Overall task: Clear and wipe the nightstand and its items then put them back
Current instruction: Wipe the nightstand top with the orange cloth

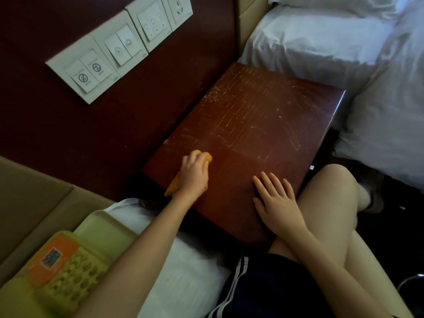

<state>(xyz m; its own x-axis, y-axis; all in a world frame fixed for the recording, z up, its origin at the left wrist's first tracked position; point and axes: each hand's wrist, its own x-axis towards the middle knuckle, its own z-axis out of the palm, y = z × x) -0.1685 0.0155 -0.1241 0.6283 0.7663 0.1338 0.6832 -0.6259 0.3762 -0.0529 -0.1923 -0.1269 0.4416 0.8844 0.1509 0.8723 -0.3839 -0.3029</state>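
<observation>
The dark red wooden nightstand (247,125) fills the middle of the view, its top scratched and bare of items. My left hand (193,174) grips an orange cloth (173,185) and presses it on the top near the left rear corner. My right hand (276,198) lies flat, fingers straight, on the near right part of the top. A yellowish telephone (68,274) with an orange label sits on the white bed at the lower left, partly behind my left forearm.
A bed with white sheets (344,47) stands to the right of the nightstand. Wall switch panels (119,47) sit on the dark red wall behind. My bare knees (330,198) are against the nightstand's front right edge. A shoe (376,196) rests on the dark floor.
</observation>
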